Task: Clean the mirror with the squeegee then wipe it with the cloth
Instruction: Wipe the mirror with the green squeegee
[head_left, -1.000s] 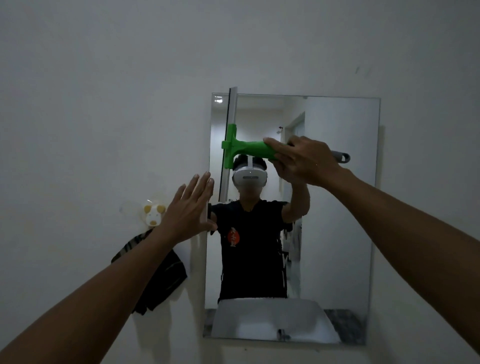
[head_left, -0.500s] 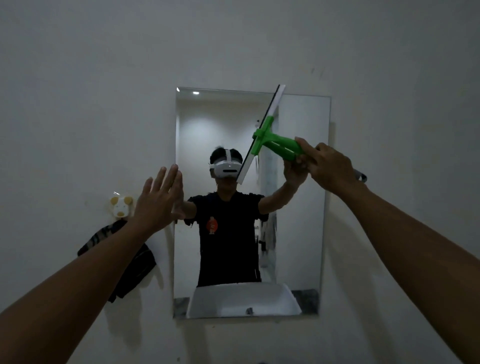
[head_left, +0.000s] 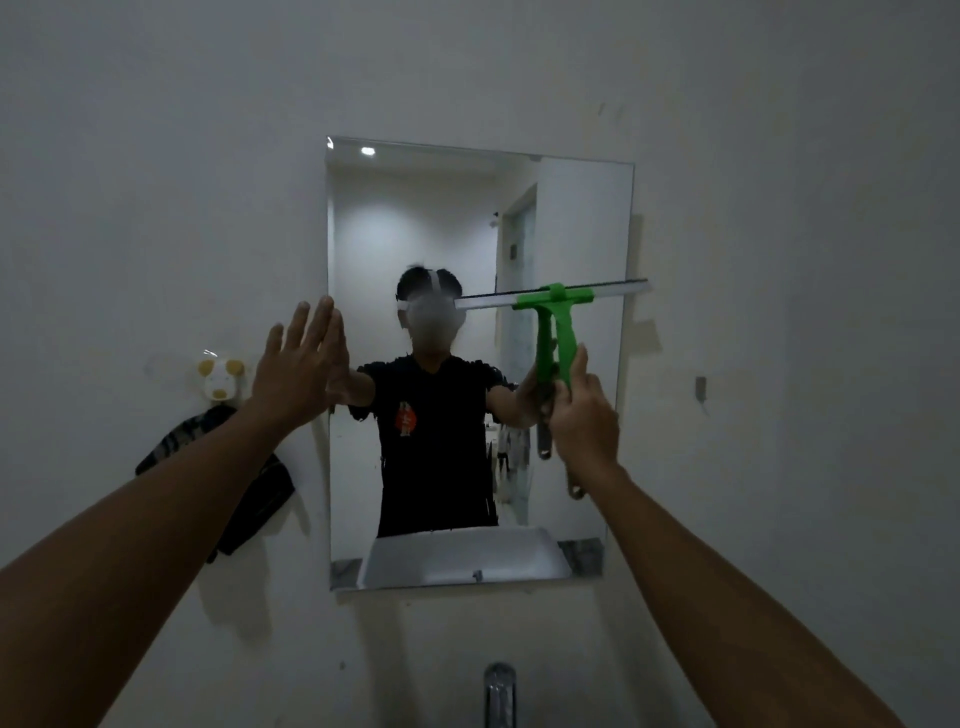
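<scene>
A frameless rectangular mirror (head_left: 571, 218) hangs on the white wall and reflects a person and a white basin. My right hand (head_left: 584, 415) is shut on the handle of a green squeegee (head_left: 558, 317). Its blade lies level against the right half of the glass at mid height, reaching just past the mirror's right edge. My left hand (head_left: 298, 364) is flat with fingers spread, pressed at the mirror's left edge. A dark striped cloth (head_left: 249, 483) hangs on the wall left of the mirror.
A small white and yellow animal-shaped hook (head_left: 221, 376) holds the cloth on the wall. A chrome tap (head_left: 500, 693) rises at the bottom edge below the mirror. A small fitting (head_left: 701, 388) sticks out of the wall at right.
The squeegee has swung from upright at the mirror's top left, through a tilt, to level on the right side, and come down to mid height. My left hand stayed at the left edge.
</scene>
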